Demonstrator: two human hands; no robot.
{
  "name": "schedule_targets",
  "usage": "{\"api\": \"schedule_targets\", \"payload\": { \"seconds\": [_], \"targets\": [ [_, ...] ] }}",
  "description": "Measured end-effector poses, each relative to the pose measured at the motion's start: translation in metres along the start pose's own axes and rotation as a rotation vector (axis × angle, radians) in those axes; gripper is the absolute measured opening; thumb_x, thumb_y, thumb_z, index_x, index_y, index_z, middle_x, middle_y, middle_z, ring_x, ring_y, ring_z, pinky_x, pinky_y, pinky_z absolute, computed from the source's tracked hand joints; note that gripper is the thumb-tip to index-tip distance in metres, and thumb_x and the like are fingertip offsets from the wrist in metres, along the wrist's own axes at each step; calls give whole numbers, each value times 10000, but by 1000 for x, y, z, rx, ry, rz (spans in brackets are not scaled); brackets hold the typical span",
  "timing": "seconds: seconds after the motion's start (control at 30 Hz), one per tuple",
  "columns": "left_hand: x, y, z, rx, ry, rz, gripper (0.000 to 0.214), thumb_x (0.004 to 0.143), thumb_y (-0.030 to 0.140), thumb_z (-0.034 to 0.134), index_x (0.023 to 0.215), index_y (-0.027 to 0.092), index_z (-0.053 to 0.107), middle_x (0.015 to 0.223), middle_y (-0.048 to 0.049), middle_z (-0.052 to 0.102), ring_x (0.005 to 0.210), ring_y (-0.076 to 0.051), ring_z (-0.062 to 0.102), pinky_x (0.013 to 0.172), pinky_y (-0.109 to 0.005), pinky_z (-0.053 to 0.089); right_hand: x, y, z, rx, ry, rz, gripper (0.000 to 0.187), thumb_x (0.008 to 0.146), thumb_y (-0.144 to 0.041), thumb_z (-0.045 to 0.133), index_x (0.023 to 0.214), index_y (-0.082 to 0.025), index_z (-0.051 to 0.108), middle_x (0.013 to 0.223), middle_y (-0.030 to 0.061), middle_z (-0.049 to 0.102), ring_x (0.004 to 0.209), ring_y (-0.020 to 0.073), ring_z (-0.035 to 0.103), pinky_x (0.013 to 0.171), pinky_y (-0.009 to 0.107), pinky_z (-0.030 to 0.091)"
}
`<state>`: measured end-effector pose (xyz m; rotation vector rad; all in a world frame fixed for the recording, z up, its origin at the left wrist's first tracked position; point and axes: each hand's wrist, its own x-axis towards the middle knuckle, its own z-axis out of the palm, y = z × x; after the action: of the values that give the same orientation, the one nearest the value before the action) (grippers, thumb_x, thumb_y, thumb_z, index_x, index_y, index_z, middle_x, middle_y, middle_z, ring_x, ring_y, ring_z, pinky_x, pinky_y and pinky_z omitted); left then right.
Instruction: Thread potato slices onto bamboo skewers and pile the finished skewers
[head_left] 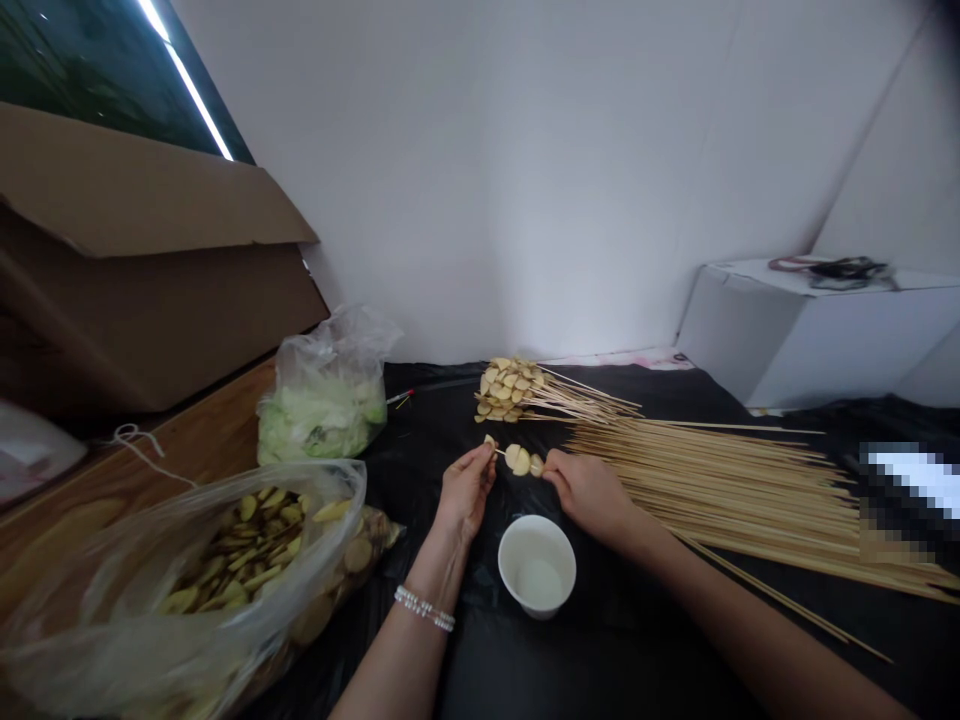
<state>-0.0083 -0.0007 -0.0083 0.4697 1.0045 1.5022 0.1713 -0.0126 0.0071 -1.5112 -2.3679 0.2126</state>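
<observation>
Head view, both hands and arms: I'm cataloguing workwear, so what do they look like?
The left hand and right hand are ungloved, with no sleeve visible on either arm. A whitish beaded bracelet, apparently double-stranded, is worn on the left; none shows on the right.

one held skewer (517, 459), one white bowl (537, 566)

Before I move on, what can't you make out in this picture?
All in the head view:
Skewer: the stretch inside the right hand is hidden by that hand.
Slice at the left hand: partly covered by that hand.
Plastic bag of slices: cut off by the bottom edge.
Dark item on the white box: too blurred to name.
Right edge: pixelated patch masks whatever lies there.
</observation>
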Motion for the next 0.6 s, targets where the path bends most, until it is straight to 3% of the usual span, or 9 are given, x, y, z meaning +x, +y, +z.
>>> {"api": "schedule_targets", "payload": {
  "seconds": [0.2,0.43,0.6],
  "targets": [
    [1,-3,0,5,2,-11,152,604,137,796,726,89,719,625,-30,659,515,-36,550,496,-126,442,-2,-4,-1,-90,74,9,153,919,-202,396,872,-184,540,835,43,653,740,155,580,571,273,230],
    [0,-2,0,25,3,-3,182,577,161,817,719,104,719,625,-27,655,526,-44,555,497,-132,450,0,-3,1,-36,-16,5,161,938,-231,387,908,-183,538,832,40,670,740,156,601,569,259,244],
    [0,-5,1,32,-13,-8,192,576,174,820,720,100,719,623,-26,653,522,-37,550,496,-124,444,-2,-6,1,-89,64,15,160,924,-191,388,892,-183,545,834,42,657,742,157,590,580,261,256]
  ]
}}
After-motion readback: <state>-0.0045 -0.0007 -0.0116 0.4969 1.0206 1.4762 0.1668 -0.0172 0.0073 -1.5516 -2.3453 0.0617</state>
